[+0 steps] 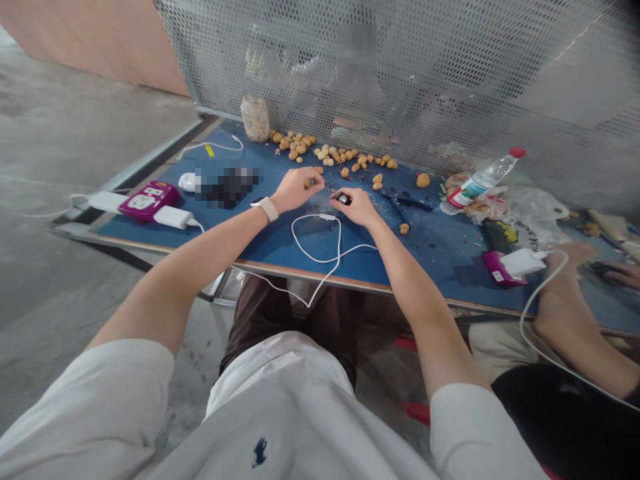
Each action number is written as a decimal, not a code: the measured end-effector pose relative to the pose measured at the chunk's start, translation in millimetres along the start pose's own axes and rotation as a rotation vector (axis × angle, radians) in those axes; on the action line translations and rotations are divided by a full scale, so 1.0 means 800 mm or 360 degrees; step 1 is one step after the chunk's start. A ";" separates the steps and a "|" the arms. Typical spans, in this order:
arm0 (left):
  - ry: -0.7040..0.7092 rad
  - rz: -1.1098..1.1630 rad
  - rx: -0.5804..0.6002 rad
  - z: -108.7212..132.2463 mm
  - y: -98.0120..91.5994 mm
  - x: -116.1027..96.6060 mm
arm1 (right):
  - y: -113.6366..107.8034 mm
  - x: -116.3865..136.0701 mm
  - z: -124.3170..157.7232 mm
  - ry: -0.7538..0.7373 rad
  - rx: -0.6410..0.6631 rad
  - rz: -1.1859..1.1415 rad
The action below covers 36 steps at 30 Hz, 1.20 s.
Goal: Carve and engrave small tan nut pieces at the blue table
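Note:
Above the middle of the blue table (265, 237), my left hand (295, 189) pinches a small yellow-brown fruit (309, 183), which looks like a longan. Just to the right, my right hand (357, 205) is closed on a small black object (343, 199) with a pale spot; its kind is not clear. The fingertips of both hands are close together, with a thin dark twig-like bit between them. Behind them lies a row of similar round fruits (345, 155) with bits of stem. A white cable (316, 259) loops on the table below my hands.
A tilted plastic bottle (483, 180) and plastic bags (530, 210) lie right. Dark-blue pliers-like handles (397, 210) lie nearer. Purple-and-white devices (150, 200) sit left; a filled jar (255, 119) stands by the perforated metal panel (400, 73). A co-worker's arm (575, 320) is at far right.

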<state>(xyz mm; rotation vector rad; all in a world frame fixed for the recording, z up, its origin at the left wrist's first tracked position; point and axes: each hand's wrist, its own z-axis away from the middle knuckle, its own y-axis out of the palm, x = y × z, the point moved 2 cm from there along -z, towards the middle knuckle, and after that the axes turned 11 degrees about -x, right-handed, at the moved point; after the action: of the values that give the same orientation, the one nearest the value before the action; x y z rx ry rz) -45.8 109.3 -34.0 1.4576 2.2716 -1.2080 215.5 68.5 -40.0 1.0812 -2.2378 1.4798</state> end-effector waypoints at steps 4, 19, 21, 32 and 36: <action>0.0045 -0.0057 0.0013 -0.001 0.002 0.002 | 0.000 0.000 0.000 -0.0010 0.0020 0.0022; 0.0146 0.0032 0.0057 -0.003 0.001 0.005 | -0.005 0.003 0.003 -0.0076 0.0064 0.0170; 0.0097 0.0056 0.0056 -0.002 0.000 0.003 | -0.004 0.004 0.004 -0.0081 0.0061 0.0171; -0.0039 0.0147 0.0089 -0.001 0.000 0.003 | -0.005 0.005 0.005 -0.0090 0.0080 0.0258; -0.0088 0.0189 0.0078 -0.001 0.003 0.007 | -0.004 0.008 0.005 -0.0076 0.0070 0.0294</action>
<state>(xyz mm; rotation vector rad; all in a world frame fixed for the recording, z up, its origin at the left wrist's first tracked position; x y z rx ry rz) -46.2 114.1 -38.3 1.5322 2.1020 -1.2602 214.2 61.2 -36.1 0.9538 -2.4052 1.5976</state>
